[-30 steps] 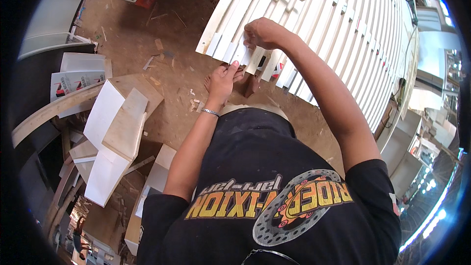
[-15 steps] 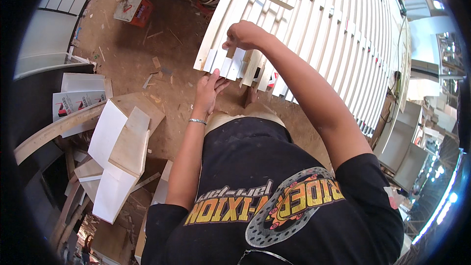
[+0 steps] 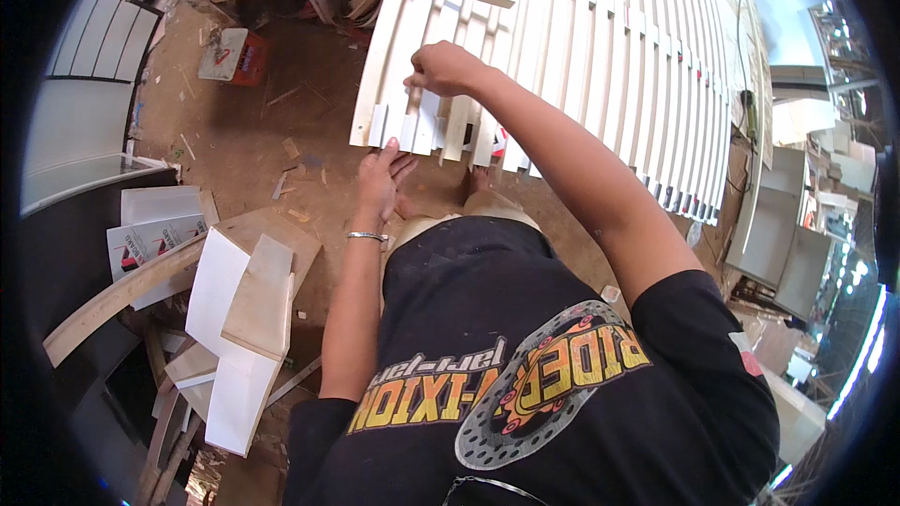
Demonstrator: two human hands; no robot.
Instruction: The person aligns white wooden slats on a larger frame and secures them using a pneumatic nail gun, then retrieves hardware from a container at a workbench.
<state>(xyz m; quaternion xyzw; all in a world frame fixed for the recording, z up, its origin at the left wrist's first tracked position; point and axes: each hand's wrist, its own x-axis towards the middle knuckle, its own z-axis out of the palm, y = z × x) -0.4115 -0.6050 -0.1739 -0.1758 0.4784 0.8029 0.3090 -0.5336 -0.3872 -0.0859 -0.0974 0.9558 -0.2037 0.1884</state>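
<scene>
The white strips (image 3: 410,131) lie side by side at the near left corner of the slatted panel (image 3: 562,47), ahead of the person. Expect each strip to be light, stiff and somewhat slippery, with edges that may chip; grip the long edges near the end. Left hand (image 3: 378,183): thumb at the strip ends, other fingers loosely extended. Right hand (image 3: 442,68): fingers curled above the strips; whether they pinch anything cannot be determined. Yellow lettering marks the black shirt (image 3: 450,272); red-and-black print marks a white board (image 3: 159,244).
</scene>
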